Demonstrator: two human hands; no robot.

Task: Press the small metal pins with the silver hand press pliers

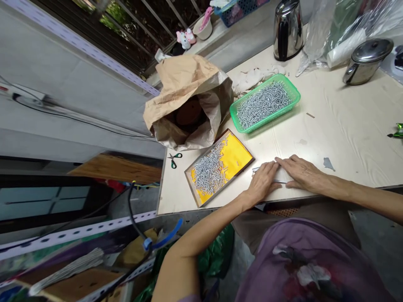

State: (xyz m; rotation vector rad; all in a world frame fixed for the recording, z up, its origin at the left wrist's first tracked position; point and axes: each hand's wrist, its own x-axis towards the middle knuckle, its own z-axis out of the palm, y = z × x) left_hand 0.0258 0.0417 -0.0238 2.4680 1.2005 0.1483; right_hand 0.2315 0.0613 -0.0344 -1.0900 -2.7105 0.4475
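Note:
My left hand and my right hand meet near the front edge of the table, fingertips almost touching. Both grip a thin, whitish flat piece with a dark front edge, thumbs on the near side. Much of it is covered by my fingers, so its kind is unclear. Small metallic bits poke out beyond my left fingers. Left of my hands lies a shallow tray with a yellow bottom, holding a heap of small silvery metal pins. Behind it, a green plastic basket is filled with similar pins.
A large open brown paper sack stands behind the tray. Green-handled scissors lie at the table's left end. A kettle, a lidded metal pot and plastic bags stand at the back. A grey scrap lies right of my hands.

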